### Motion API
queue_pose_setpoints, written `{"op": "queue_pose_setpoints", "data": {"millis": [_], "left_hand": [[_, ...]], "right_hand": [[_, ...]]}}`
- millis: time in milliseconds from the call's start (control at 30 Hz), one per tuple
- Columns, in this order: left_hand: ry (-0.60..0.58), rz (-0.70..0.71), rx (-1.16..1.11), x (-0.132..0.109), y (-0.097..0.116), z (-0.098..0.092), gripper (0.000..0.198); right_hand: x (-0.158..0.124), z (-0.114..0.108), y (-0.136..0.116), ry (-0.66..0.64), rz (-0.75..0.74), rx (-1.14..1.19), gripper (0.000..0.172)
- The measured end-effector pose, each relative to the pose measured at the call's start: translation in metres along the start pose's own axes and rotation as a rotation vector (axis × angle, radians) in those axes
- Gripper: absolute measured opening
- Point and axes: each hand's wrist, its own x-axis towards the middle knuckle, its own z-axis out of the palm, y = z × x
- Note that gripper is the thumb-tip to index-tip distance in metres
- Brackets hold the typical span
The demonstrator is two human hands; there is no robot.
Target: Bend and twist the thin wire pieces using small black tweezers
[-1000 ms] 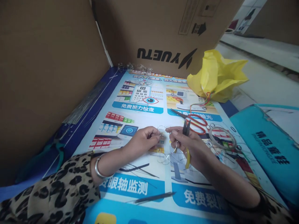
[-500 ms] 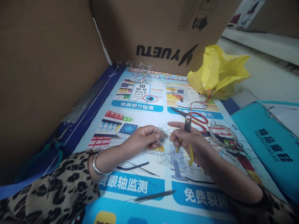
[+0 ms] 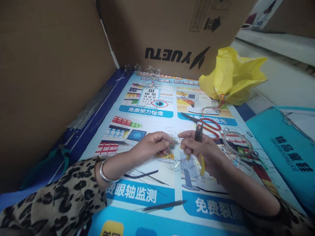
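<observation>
Scissors (image 3: 194, 118) lie just beyond the right hand (image 3: 208, 149); yellow bag (image 3: 230, 77) behind

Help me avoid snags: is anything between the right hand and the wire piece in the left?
Nothing visible stands between the right hand and the wire piece in the left hand. Pliers in the right hand point toward the scissors, not the wire.

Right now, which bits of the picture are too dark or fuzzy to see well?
Head view: the left cardboard is dim, the teal-handled tool sits in murky shadow, the thin wire loops near the left hand look faint, and the silver bracelet shines.
</observation>
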Motion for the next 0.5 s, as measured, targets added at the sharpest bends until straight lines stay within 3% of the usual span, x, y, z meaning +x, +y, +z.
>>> {"op": "queue_pose_setpoints", "data": {"millis": [167, 500], "left_hand": [[0.045, 0.023, 0.006, 0.0013, -0.0016, 0.0004, 0.019], [0.077, 0.026, 0.024, 0.002, -0.0001, 0.0015, 0.015]], "right_hand": [[-0.0012, 0.0039, -0.0022, 0.029, -0.002, 0.002, 0.022], [0.0016, 0.0001, -0.0026, 0.074, 0.023, -0.033, 0.03]]}}
